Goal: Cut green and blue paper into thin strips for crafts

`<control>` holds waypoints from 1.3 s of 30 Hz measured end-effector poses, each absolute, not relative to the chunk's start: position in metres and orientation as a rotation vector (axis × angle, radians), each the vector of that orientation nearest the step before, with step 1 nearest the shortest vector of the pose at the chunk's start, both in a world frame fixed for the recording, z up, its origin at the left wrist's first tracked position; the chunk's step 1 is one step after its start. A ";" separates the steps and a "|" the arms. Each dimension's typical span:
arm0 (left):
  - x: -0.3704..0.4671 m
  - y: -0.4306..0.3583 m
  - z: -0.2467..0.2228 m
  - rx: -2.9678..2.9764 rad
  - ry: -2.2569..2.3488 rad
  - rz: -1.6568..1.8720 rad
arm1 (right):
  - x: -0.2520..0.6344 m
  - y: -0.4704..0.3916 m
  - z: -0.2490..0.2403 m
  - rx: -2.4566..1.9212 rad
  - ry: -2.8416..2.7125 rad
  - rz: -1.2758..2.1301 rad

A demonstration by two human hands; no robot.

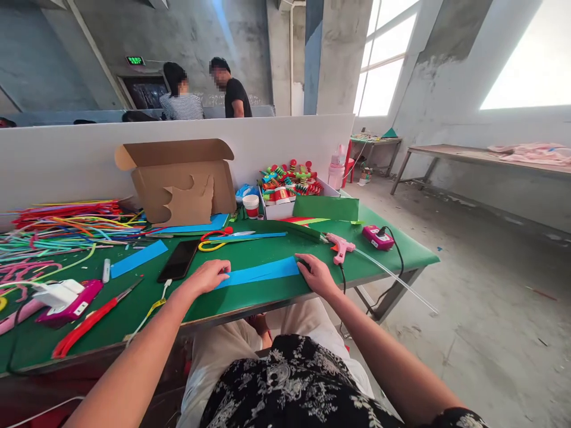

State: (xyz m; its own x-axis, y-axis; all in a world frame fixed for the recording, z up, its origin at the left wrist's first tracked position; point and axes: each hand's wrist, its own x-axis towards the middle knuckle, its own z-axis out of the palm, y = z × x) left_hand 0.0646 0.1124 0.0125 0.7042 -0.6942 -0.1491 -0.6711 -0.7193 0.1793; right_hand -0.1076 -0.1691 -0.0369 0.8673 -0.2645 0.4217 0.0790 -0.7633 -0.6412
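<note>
A green-covered table [263, 249] is stretching before a seated person, with a heap of colourful strands [71, 223] spreading over its far left. An open cardboard box [178, 184] is standing at the back, near a white tray of bright ornaments [289, 184]. Near the front edge, a blue paper strip [263, 272] is lying between the person's hands. The left hand [213, 277] is pinching its left end, thumb and fingertips together; the right hand [317, 274] is touching the other end, though whether its fingers are clamping cannot be told. A black phone [178, 261] is resting beyond the left wrist, and a pink glue gun [341, 247] is lying just beyond the right hand.
</note>
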 end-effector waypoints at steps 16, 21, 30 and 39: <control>0.038 0.109 0.011 2.754 -1.025 -0.221 | -0.106 -0.171 -0.037 -2.320 0.172 -0.715; 0.034 0.098 0.017 2.736 -1.045 -0.350 | -0.110 -0.169 -0.033 -2.333 0.134 -0.697; 0.018 0.099 0.014 2.698 -1.020 -0.127 | -0.112 -0.166 -0.031 -2.302 0.128 -0.682; 0.020 0.104 0.025 2.531 -0.784 0.063 | -0.091 -0.140 -0.025 -2.248 0.067 -0.627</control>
State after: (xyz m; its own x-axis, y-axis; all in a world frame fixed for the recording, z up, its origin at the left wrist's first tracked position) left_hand 0.0202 0.1039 0.0249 0.8344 -0.5202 0.1821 -0.5426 -0.7174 0.4370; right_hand -0.0915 -0.1397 -0.0250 0.8765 -0.2408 0.4168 0.1473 -0.6902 -0.7085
